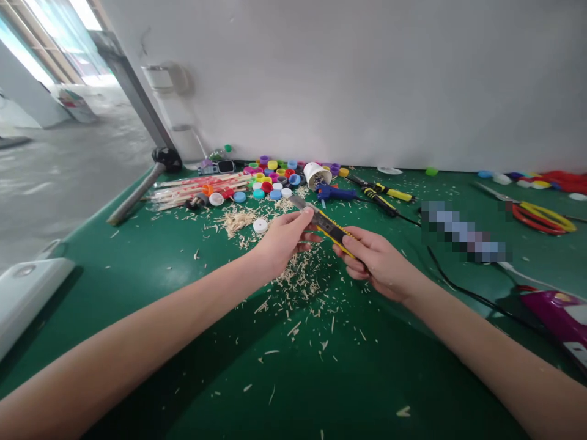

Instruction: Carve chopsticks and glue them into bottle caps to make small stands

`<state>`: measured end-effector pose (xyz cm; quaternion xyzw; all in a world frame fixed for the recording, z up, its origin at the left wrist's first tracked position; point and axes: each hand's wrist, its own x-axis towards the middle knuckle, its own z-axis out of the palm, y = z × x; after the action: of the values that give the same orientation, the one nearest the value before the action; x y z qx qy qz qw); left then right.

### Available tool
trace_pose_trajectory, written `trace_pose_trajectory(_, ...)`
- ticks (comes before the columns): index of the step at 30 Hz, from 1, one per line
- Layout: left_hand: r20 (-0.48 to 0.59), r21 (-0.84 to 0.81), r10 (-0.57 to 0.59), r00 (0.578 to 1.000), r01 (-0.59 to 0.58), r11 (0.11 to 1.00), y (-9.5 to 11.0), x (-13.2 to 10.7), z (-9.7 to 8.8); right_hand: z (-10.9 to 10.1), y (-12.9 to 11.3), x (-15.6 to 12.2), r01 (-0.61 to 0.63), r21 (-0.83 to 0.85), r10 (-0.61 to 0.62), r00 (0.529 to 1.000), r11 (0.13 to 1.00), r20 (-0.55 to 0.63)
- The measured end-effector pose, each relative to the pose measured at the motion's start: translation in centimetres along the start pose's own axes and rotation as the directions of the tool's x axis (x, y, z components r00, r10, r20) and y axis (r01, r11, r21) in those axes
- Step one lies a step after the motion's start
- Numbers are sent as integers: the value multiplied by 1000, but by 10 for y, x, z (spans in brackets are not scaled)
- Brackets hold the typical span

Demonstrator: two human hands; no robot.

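Hands [285, 238] [380, 261] on slanted utility knife [331, 227]

Yellow-and-black slim plastic utility knife [329, 225] with a grey metal blade [298, 202]; plain green smooth tabletop [183, 373]; pale cream curled shavings [237, 221]; blue plastic glue gun [337, 193]; multicoloured round plastic caps [276, 195]; metal scissors [526, 216], handles yellow and orange-red.

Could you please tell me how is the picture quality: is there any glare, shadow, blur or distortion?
In the head view, the bright opening at upper left looks washed out; the floor there looks smeared; shadow darkens the near part of the green table; the left forearm and right forearm look stretched toward the edges; a mosaic patch hides detail.
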<state>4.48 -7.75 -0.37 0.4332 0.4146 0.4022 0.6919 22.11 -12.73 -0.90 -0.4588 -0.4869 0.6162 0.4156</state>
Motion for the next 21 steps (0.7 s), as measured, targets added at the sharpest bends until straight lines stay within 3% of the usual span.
trace_pose_trajectory(10,46,24,8,999,-9,1000,-5,0,-5,0,3,0,-40,-1,40,999,999,-13)
trace_pose_trajectory(13,85,84,31,996,-38,996,-7,-2,-6,1,1,-1,-57,-78,57,998,995,-12)
trace_pose_trajectory(18,168,245,71,983,-111,963,-5,-10,1,6,2,-2,-74,-300,40,992,951,-117)
trace_pose_trajectory(21,188,231,74,979,-117,966,-4,-13,4,8,2,-3,-88,-241,71,994,966,-78)
